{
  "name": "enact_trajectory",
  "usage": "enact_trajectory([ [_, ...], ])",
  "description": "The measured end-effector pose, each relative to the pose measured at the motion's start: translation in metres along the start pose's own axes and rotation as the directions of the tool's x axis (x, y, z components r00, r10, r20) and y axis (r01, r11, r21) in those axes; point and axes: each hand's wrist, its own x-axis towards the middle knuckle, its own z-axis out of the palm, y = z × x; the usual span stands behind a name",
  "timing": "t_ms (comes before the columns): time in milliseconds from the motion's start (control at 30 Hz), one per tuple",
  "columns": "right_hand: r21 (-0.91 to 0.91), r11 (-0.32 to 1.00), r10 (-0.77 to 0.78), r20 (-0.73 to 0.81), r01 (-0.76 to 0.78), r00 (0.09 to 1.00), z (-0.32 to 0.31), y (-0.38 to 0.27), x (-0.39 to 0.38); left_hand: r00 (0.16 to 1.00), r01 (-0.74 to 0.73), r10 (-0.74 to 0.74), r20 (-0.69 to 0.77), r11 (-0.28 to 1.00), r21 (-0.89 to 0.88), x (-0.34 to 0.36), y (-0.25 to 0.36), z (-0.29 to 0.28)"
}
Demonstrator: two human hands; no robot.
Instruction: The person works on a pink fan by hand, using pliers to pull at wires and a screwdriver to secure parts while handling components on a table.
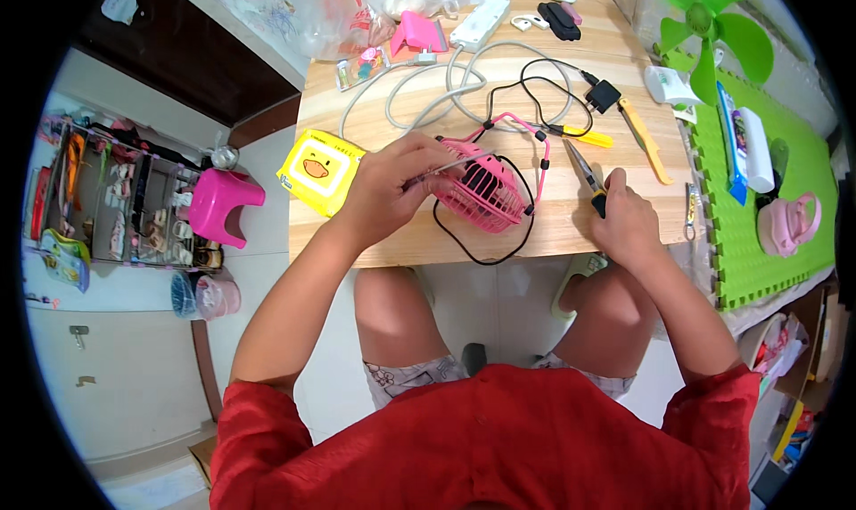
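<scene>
In front of me on the wooden table is a pink slatted plastic cage point(496, 209) with a dark part inside. A pink handle point(545, 167) with black joints and a thin black cord point(448, 241) loops around it. My left hand point(392, 182) is closed at the cage's left side, pinching a thin grey strip point(466, 161) that reaches across the cage's top; what this strip is, I cannot make out. To the right, my right hand point(628, 217) is closed around the dark handles of long-nose pliers point(584, 169), whose jaws point away from me, apart from the cage.
A yellow wipes pack point(321, 170) lies left of my left hand. Beyond are a coiled grey cable point(392, 100), a white power strip point(480, 21), a black plug adapter point(604, 95), a yellow-handled tool point(588, 136) and a yellow cutter point(644, 142). A green fan point(700, 20) stands far right.
</scene>
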Motion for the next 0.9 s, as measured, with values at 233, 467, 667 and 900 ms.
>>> enact_trajectory([
  [233,-0.029,0.99,-0.142,-0.165,0.139,0.976,0.019,-0.001,0.02,0.998,-0.054,0.054,0.008,0.997,0.057,0.004,0.007,0.008],
  [467,-0.021,0.977,-0.21,-0.253,0.211,0.944,0.019,0.003,0.031,0.997,-0.056,0.065,-0.047,0.984,0.167,0.003,0.015,0.017],
  [667,0.031,0.972,-0.223,-0.211,0.235,0.952,0.014,0.003,0.03,0.99,-0.056,0.088,-0.113,0.964,0.259,0.008,0.018,0.022],
  [900,0.066,0.97,-0.212,-0.226,0.232,0.951,0.016,0.006,0.028,0.985,-0.107,0.149,-0.091,0.927,0.359,0.012,0.022,0.028],
])
